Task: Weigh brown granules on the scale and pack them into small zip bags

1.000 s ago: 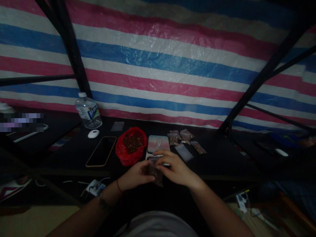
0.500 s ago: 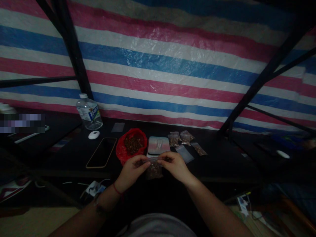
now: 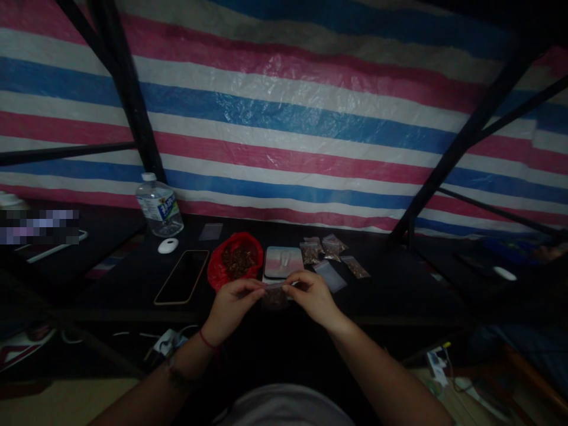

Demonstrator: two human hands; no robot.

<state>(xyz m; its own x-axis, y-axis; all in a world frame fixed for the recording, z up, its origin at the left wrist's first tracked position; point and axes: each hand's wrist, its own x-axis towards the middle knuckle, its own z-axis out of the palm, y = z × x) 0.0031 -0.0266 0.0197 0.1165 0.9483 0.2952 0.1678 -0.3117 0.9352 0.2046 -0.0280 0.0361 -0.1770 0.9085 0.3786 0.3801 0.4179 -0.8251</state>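
Note:
A small clear zip bag (image 3: 275, 297) with brown bits inside hangs between my hands at the table's front edge. My left hand (image 3: 237, 302) pinches one upper corner, and my right hand (image 3: 309, 296) pinches the other. Just beyond them lies a small flat scale (image 3: 284, 260) with a clear little scoop-like piece on top. To its left, a red plastic bag (image 3: 216, 264) stands open around a heap of brown pieces (image 3: 239, 258). Right of the scale are several filled zip bags (image 3: 332, 247) and a flat zip bag (image 3: 331, 276) that looks unfilled.
A phone (image 3: 183, 277) lies at left, near a white mouse-like object (image 3: 168, 245) and a clear plastic bottle (image 3: 160, 207). Another small flat bag (image 3: 210, 231) is behind the red one. Dark metal posts (image 3: 128, 100) flank the table; a striped plastic sheet (image 3: 284, 130) hangs behind.
The held zip bag has tilted or risen, so less of its lower part shows below my fingers. Both hands keep their pinch, and the view has shifted slightly.

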